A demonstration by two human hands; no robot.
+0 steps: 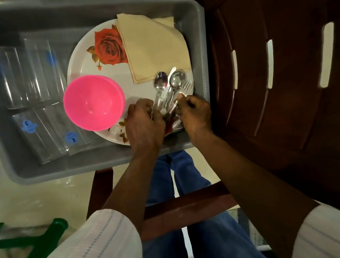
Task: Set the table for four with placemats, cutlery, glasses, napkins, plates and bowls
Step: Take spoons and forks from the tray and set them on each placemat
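Cutlery point(168, 88) lies in a loose bundle on the near right part of the rose-print plate point(81, 63), inside the grey tub point(80, 168). It is made up of spoons, forks and what looks like a knife, bowls and tines pointing away from me. My left grip point(143, 122) is curled round the handle ends, and my right grip point(193, 111) is pinched on handles just beside it, so both are clamped on metal.

To do this well, I think I should square the handles together first, then lift the bundle straight up as one, so no piece slides out and clatters back onto the plate. Whether I have the full count for four I cannot tell; the pieces overlap.

Room is tight on the right: the tub wall stands just beside my right knuckles, and the dark wooden chair point(278, 64) is close behind it. To the left, the stacked pink bowls point(93, 101) sit near my left knuckles, and the folded napkins point(150, 46) touch the spoon tips at the far side. Up and back toward me is the open way out — the glasses point(25, 72) lie well apart.
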